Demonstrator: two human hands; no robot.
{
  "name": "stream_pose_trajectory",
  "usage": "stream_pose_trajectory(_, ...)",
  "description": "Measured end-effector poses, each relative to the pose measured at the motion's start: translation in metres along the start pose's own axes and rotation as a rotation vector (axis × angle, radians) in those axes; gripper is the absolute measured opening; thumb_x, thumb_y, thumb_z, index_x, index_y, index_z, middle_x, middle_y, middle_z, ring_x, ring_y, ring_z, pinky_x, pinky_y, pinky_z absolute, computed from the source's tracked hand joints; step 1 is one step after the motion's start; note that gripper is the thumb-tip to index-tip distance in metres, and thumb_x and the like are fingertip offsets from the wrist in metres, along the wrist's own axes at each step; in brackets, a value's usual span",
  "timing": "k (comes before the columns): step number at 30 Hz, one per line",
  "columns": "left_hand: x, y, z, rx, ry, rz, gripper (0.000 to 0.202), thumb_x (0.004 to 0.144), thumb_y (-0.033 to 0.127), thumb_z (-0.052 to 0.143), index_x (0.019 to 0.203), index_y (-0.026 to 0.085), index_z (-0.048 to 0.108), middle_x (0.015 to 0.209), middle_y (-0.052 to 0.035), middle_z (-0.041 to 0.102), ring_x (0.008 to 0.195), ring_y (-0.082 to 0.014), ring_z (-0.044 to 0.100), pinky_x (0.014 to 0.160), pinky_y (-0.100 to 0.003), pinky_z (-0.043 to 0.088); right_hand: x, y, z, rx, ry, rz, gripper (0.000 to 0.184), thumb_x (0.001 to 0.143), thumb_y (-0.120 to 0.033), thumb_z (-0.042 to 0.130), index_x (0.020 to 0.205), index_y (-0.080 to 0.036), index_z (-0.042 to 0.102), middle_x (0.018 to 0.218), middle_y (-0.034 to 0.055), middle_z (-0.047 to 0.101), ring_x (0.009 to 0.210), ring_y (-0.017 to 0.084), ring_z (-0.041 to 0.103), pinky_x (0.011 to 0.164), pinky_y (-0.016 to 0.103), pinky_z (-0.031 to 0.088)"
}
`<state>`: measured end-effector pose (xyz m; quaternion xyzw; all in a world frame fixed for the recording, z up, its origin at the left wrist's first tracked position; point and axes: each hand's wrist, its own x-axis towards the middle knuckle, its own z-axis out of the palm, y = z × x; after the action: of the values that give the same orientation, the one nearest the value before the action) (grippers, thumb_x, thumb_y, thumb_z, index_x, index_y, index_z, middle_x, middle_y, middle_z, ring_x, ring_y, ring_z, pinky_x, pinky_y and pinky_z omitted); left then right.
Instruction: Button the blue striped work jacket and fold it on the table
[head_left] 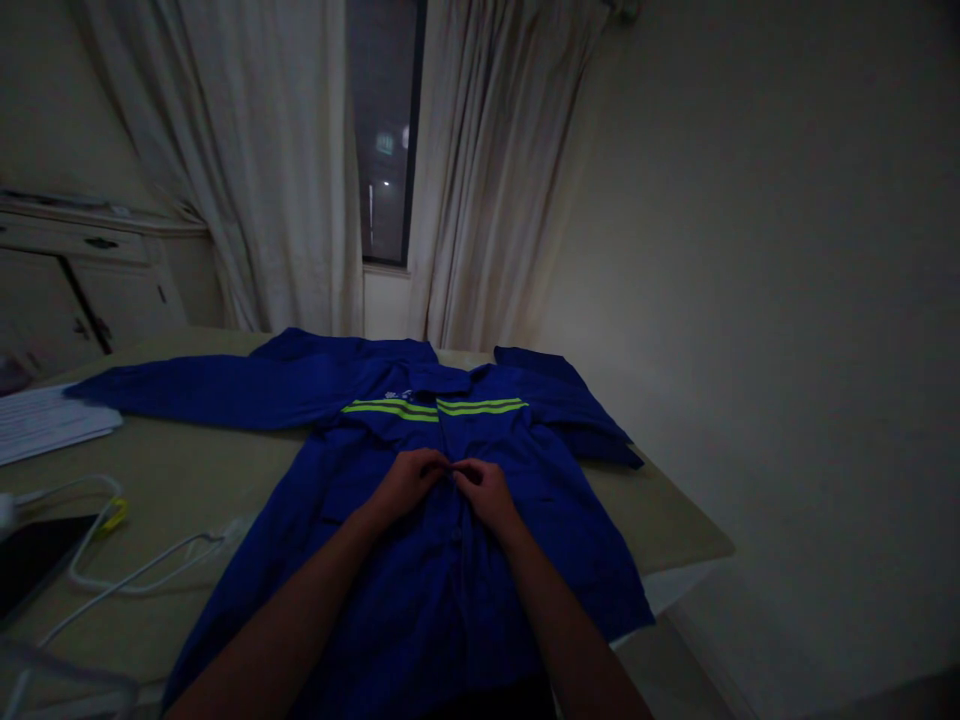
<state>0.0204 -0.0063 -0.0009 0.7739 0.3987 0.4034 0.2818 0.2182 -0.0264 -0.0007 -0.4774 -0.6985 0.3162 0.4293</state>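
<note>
A blue work jacket (352,570) lies spread face up on a table (660,520), its sleeves stretched out to both sides. Two yellow-green reflective stripes (435,408) cross its chest below the collar (442,378). My left hand (409,482) and my right hand (487,494) meet at the jacket's centre front, fingers pinching the placket. A small round button (455,535) shows just below them. Whatever the fingertips hold at the placket is hidden by my fingers.
Left of the jacket lie a stack of white papers (45,422), a white cable (135,570) with a yellow clip, and a dark flat device (37,555). The table's edge runs along the right side. Behind stand curtains (285,170), a dark window (382,130) and a cream cabinet (82,290).
</note>
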Motion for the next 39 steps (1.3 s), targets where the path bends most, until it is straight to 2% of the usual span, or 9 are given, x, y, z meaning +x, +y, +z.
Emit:
stream_pose_trajectory(4,0.001,-0.001,0.005,-0.135,-0.009,-0.077,0.02,0.083,0.021,0.061,0.094,0.021,0.078,0.092,-0.0051,0.08,0.086,-0.022,0.074,0.079,-0.03,0.053,0.001,0.002,0.003,-0.079,0.045,-0.048,0.016,0.083,-0.021,0.069,0.096,-0.02,0.079,0.093,0.0055,0.078,0.086,0.022,0.071,0.081,0.032,0.053)
stream_pose_trajectory(10,0.002,-0.002,0.01,-0.239,0.036,-0.134,0.021,0.082,0.035,0.069,0.093,0.019,0.074,0.092,-0.0068,0.077,0.084,-0.0227,0.072,0.078,-0.033,0.055,0.001,0.0,0.004,-0.194,0.096,-0.131,0.009,0.086,-0.019,0.07,0.092,-0.02,0.076,0.089,0.0038,0.073,0.081,0.018,0.066,0.077,0.029,0.049)
stream_pose_trajectory(15,0.005,-0.013,0.011,-0.431,0.097,-0.169,0.029,0.07,0.03,0.078,0.095,0.019,0.068,0.094,-0.005,0.072,0.089,-0.0202,0.07,0.083,-0.033,0.055,0.0,-0.003,0.003,-0.216,0.097,-0.139,0.007,0.086,-0.02,0.072,0.091,-0.021,0.076,0.088,0.0031,0.069,0.077,0.017,0.063,0.075,0.029,0.048)
stream_pose_trajectory(20,0.009,-0.018,0.011,-0.591,0.098,-0.317,0.039,0.056,0.031,0.086,0.083,0.018,0.062,0.078,0.0005,0.068,0.075,-0.0158,0.066,0.073,-0.029,0.051,-0.001,-0.004,0.004,-0.209,0.117,-0.141,0.009,0.086,-0.021,0.074,0.094,-0.021,0.077,0.095,0.0042,0.068,0.079,0.017,0.063,0.075,0.029,0.05)
stream_pose_trajectory(24,0.011,-0.017,0.011,-0.659,0.111,-0.401,0.048,0.049,0.032,0.09,0.084,0.019,0.06,0.072,0.0028,0.067,0.066,-0.0141,0.064,0.065,-0.026,0.049,-0.002,-0.007,0.005,-0.243,0.132,-0.166,0.011,0.086,-0.02,0.073,0.096,-0.021,0.077,0.095,0.0046,0.067,0.083,0.019,0.063,0.08,0.03,0.051)
stream_pose_trajectory(29,0.012,-0.013,0.013,-0.593,0.129,-0.413,0.048,0.051,0.031,0.09,0.087,0.019,0.062,0.072,0.0007,0.07,0.068,-0.017,0.067,0.066,-0.028,0.051,-0.003,-0.009,0.007,-0.299,0.13,-0.165,0.01,0.087,-0.017,0.07,0.093,-0.021,0.077,0.095,0.0054,0.067,0.086,0.02,0.064,0.083,0.032,0.051)
stream_pose_trajectory(34,0.011,-0.011,0.012,-0.462,0.09,-0.337,0.037,0.061,0.034,0.083,0.089,0.018,0.066,0.076,-0.0024,0.073,0.073,-0.0185,0.069,0.069,-0.029,0.05,-0.003,-0.011,0.006,-0.28,0.141,-0.171,0.01,0.088,-0.017,0.067,0.091,-0.021,0.076,0.095,0.0053,0.067,0.087,0.02,0.065,0.082,0.032,0.051)
stream_pose_trajectory(39,0.009,-0.015,0.013,-0.538,0.081,-0.336,0.041,0.061,0.034,0.082,0.092,0.019,0.06,0.068,0.0027,0.067,0.062,-0.0148,0.062,0.06,-0.025,0.044,-0.003,-0.013,0.006,-0.251,0.125,-0.18,0.012,0.088,-0.017,0.068,0.097,-0.02,0.075,0.098,0.006,0.066,0.089,0.02,0.064,0.084,0.033,0.052)
